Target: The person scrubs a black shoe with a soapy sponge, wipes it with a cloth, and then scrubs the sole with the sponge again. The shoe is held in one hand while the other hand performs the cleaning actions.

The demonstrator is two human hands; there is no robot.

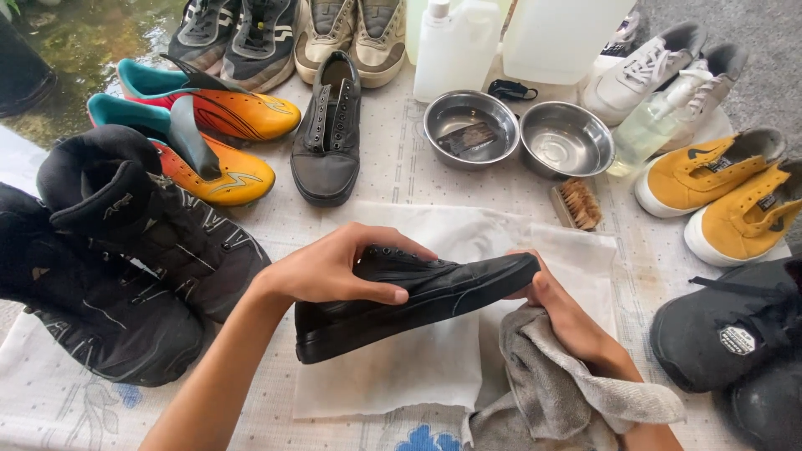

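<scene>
Shoes crowd the worktop (418, 179); centre frame, my left hand (330, 267) grips a black sneaker (418, 301), my right hand (568, 321) clutching a grey rag (560, 392) at its toe.

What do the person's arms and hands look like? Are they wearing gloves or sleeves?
No gloves and no sleeves in view. The left hand and right hand are bare, with slim forearms uncovered as far as the picture shows. There are no rings, watch or bracelets visible, and the fingernails look short and unpainted.
</scene>
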